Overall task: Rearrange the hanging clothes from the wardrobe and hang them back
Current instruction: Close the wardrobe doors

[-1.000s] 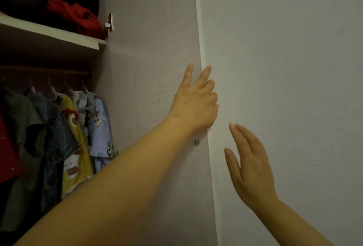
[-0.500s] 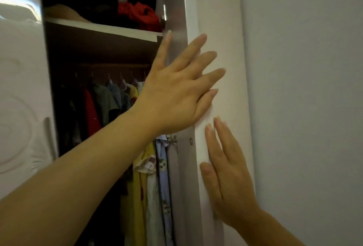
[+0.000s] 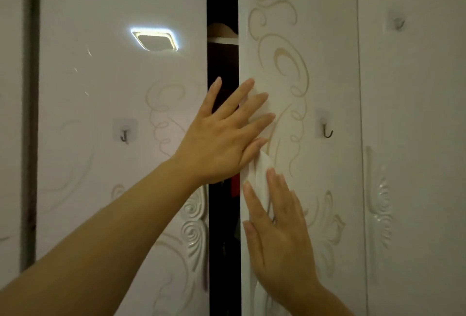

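While a narrow dark gap (image 3: 223, 252) is left between the two wardrobe doors, both hands are seen flat against the right door (image 3: 315, 38), just right of that gap.

Left hand (image 3: 219, 139): laid across the gap, fingers straight and fanned apart, fingertips (image 3: 264, 117) resting on the right door's edge, thumb pointing up over the gap.

Right hand (image 3: 280, 235): placed below the left hand, just right of the gap, fingers straight and close together, palm pressed over the white raised handle (image 3: 261, 166).

Clothes (image 3: 235, 185): noted only inside the gap, as a red sliver level with the heel of the left hand; the rest is too dark to be made out. A pale shelf edge (image 3: 223, 40) is seen crossing the gap high up.

Left door (image 3: 113, 189), left of the gap: glossy, marked by a lamp reflection (image 3: 155, 40) and a small hook (image 3: 124, 136). A second hook (image 3: 327, 132) is stuck on the right door, well right of the gap.
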`<move>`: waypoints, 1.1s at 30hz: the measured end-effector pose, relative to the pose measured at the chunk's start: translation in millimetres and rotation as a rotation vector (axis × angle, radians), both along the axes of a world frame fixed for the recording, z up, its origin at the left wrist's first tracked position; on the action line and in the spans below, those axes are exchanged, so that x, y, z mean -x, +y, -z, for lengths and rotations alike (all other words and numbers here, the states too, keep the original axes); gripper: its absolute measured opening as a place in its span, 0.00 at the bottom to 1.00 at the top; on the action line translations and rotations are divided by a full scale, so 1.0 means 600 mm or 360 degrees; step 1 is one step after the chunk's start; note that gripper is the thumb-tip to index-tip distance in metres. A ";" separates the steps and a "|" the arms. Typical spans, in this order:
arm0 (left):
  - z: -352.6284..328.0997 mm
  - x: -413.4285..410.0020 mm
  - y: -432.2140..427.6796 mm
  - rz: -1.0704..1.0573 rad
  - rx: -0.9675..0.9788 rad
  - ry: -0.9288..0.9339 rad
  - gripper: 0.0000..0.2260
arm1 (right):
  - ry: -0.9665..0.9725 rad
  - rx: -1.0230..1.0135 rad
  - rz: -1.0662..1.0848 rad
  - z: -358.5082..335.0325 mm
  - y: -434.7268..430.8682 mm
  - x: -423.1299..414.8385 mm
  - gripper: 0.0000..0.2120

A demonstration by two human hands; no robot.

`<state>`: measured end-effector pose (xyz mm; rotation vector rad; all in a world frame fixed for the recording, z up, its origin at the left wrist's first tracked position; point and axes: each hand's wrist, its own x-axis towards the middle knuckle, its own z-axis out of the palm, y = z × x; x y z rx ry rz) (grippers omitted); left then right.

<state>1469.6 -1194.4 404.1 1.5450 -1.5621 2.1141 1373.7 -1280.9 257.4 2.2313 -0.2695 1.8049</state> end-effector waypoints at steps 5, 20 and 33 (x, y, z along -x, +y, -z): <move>0.003 -0.096 -0.021 0.0081 0.0038 0.0001 0.19 | -0.0059 0.0095 -0.0020 0.001 -0.022 -0.092 0.21; 0.028 -0.306 -0.122 0.0064 -0.0193 0.0558 0.25 | -0.0210 0.0311 0.0270 -0.011 -0.104 -0.315 0.20; 0.065 -0.327 -0.163 0.0352 0.0127 0.0731 0.21 | -0.0227 0.0293 0.0199 0.008 -0.162 -0.359 0.21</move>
